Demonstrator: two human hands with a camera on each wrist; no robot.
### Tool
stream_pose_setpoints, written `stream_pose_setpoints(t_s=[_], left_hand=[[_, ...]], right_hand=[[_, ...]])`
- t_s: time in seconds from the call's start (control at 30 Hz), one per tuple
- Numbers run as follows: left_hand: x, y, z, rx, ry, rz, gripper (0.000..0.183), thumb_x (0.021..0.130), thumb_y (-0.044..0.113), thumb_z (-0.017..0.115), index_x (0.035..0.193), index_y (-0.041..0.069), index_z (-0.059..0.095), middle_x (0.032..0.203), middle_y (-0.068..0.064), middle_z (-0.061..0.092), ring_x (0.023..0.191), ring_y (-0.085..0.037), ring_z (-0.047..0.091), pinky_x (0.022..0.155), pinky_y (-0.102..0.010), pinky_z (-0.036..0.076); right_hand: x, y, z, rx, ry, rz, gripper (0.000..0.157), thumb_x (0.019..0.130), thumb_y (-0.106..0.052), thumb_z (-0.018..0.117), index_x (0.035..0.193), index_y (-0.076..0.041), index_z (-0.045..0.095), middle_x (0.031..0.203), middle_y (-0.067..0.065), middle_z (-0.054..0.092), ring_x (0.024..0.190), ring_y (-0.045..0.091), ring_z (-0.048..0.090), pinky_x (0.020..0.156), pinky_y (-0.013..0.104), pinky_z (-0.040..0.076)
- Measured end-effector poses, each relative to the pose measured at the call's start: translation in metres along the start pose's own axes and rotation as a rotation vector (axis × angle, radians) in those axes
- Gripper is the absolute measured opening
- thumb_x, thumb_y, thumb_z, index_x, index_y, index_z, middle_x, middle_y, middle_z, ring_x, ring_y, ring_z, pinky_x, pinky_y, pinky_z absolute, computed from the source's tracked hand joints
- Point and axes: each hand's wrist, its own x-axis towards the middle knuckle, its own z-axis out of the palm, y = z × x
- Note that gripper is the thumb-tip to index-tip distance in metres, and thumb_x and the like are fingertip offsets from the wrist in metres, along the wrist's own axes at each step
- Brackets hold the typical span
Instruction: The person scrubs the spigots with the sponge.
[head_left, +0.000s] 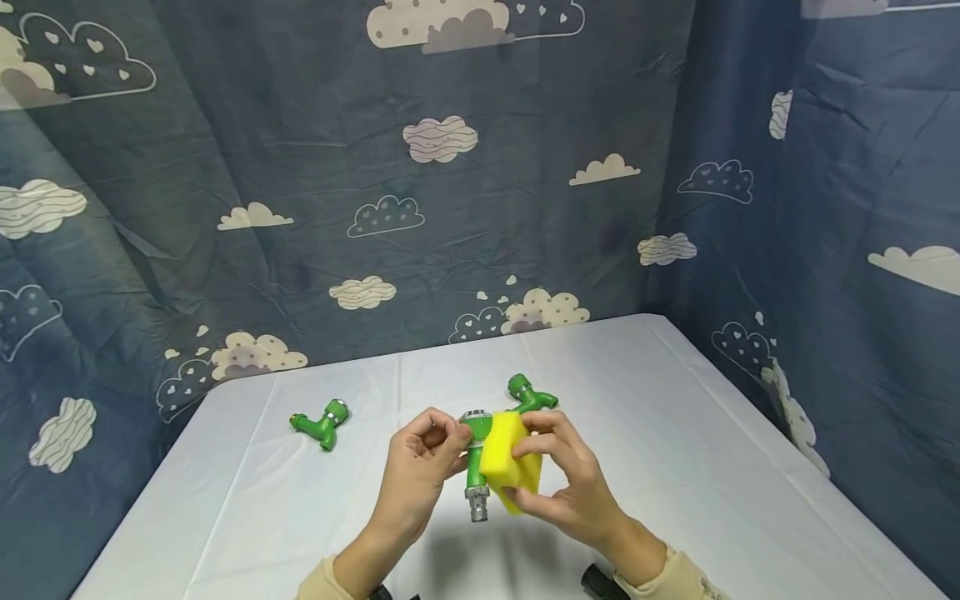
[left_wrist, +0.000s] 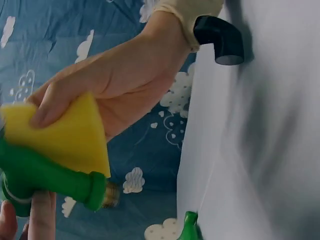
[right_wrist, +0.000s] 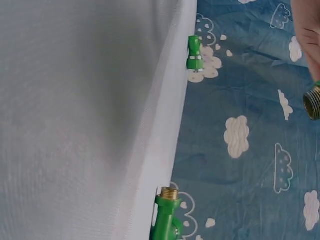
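Note:
In the head view my left hand (head_left: 420, 471) pinches a green garden tap (head_left: 476, 471) near its top, above the table. The tap's grey metal nozzle (head_left: 477, 505) points down. My right hand (head_left: 573, 487) holds a yellow sponge (head_left: 501, 450) between thumb and fingers, pressed to the tap's side. From the left wrist, the sponge (left_wrist: 75, 142) covers part of the green tap (left_wrist: 50, 170), whose brass threaded end sticks out. Fingers (left_wrist: 42, 217) of my left hand show below it. At the right wrist view's edge appears the tap's threaded end (right_wrist: 312, 103).
A second green tap (head_left: 322, 427) lies on the white-covered table (head_left: 300, 508) at left. Another green tap (head_left: 531, 396) lies behind the sponge. A black elbow-shaped piece (left_wrist: 225, 40) sits by the right cuff. Dark blue cloud-print cloth (head_left: 510, 217) surrounds the table.

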Motion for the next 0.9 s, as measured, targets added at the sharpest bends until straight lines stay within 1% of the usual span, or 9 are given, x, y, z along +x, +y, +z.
stream_pose_setpoints(t_s=[0.07, 0.17, 0.27, 0.3, 0.43, 0.6, 0.73, 0.83, 0.9], left_hand=[[-0.003, 0.001, 0.002, 0.041, -0.054, 0.027, 0.018, 0.107, 0.013, 0.067, 0.108, -0.002, 0.057, 0.106, -0.006, 0.070, 0.097, -0.009, 0.073, 0.090, -0.029, 0.067], [-0.007, 0.001, 0.002, 0.070, -0.187, 0.092, 0.032, 0.109, 0.015, 0.065, 0.125, -0.007, 0.049, 0.127, -0.019, 0.068, 0.111, -0.009, 0.073, 0.094, -0.024, 0.064], [-0.010, -0.001, 0.001, 0.089, -0.294, 0.167, 0.049, 0.104, 0.015, 0.073, 0.139, -0.003, 0.043, 0.143, -0.026, 0.062, 0.125, -0.013, 0.071, 0.102, -0.025, 0.062], [-0.010, -0.001, 0.002, 0.093, -0.317, 0.186, 0.055, 0.101, 0.015, 0.077, 0.141, -0.001, 0.042, 0.144, -0.025, 0.061, 0.127, -0.014, 0.071, 0.103, -0.026, 0.061], [-0.012, -0.002, 0.004, 0.178, -0.323, 0.240, 0.071, 0.090, 0.010, 0.087, 0.146, 0.008, 0.043, 0.144, -0.018, 0.061, 0.129, -0.019, 0.070, 0.112, -0.030, 0.058], [-0.012, -0.003, 0.004, 0.263, -0.271, 0.263, 0.070, 0.087, 0.006, 0.088, 0.143, 0.011, 0.046, 0.140, -0.015, 0.065, 0.123, -0.020, 0.073, 0.110, -0.031, 0.059], [-0.013, -0.001, 0.002, 0.249, -0.262, 0.248, 0.063, 0.088, 0.004, 0.085, 0.140, 0.010, 0.049, 0.137, -0.016, 0.068, 0.123, -0.019, 0.073, 0.105, -0.028, 0.062], [-0.013, 0.000, 0.000, 0.215, -0.288, 0.230, 0.057, 0.091, 0.004, 0.080, 0.139, 0.007, 0.049, 0.136, -0.019, 0.068, 0.121, -0.019, 0.074, 0.101, -0.026, 0.063], [-0.012, 0.000, -0.001, 0.192, -0.306, 0.221, 0.052, 0.093, 0.004, 0.076, 0.138, 0.005, 0.050, 0.133, -0.021, 0.070, 0.117, -0.019, 0.075, 0.099, -0.026, 0.063]], right_hand=[[0.001, -0.001, -0.001, -0.039, 0.030, 0.021, 0.032, 0.091, -0.018, 0.083, 0.114, -0.003, 0.066, 0.126, 0.022, 0.058, 0.117, 0.023, 0.060, 0.103, 0.015, 0.055], [0.002, -0.003, -0.002, -0.076, 0.068, 0.061, 0.033, 0.090, -0.017, 0.083, 0.113, -0.003, 0.065, 0.126, 0.021, 0.059, 0.118, 0.021, 0.060, 0.104, 0.014, 0.054], [0.001, -0.004, -0.004, -0.082, 0.093, 0.091, 0.033, 0.087, -0.012, 0.083, 0.113, -0.002, 0.065, 0.125, 0.021, 0.060, 0.119, 0.019, 0.060, 0.104, 0.014, 0.053], [0.001, -0.004, -0.004, -0.082, 0.098, 0.098, 0.033, 0.087, -0.012, 0.083, 0.113, -0.002, 0.065, 0.125, 0.021, 0.060, 0.120, 0.018, 0.060, 0.105, 0.014, 0.053], [0.001, -0.004, -0.005, -0.086, 0.102, 0.106, 0.033, 0.089, -0.014, 0.083, 0.114, -0.002, 0.065, 0.125, 0.020, 0.060, 0.122, 0.018, 0.060, 0.106, 0.014, 0.052], [0.000, -0.003, -0.004, -0.103, 0.100, 0.099, 0.034, 0.086, -0.013, 0.084, 0.114, -0.003, 0.065, 0.125, 0.020, 0.060, 0.120, 0.020, 0.060, 0.107, 0.015, 0.052], [0.000, -0.003, -0.003, -0.120, 0.100, 0.094, 0.032, 0.089, -0.017, 0.084, 0.113, -0.004, 0.066, 0.125, 0.020, 0.060, 0.120, 0.020, 0.060, 0.108, 0.015, 0.052], [-0.001, -0.003, -0.004, -0.134, 0.104, 0.095, 0.031, 0.092, -0.020, 0.083, 0.113, -0.005, 0.066, 0.124, 0.020, 0.060, 0.121, 0.019, 0.060, 0.110, 0.015, 0.052], [0.000, -0.003, -0.004, -0.142, 0.115, 0.090, 0.031, 0.091, -0.018, 0.084, 0.112, -0.005, 0.067, 0.124, 0.020, 0.060, 0.120, 0.019, 0.061, 0.109, 0.015, 0.052]])
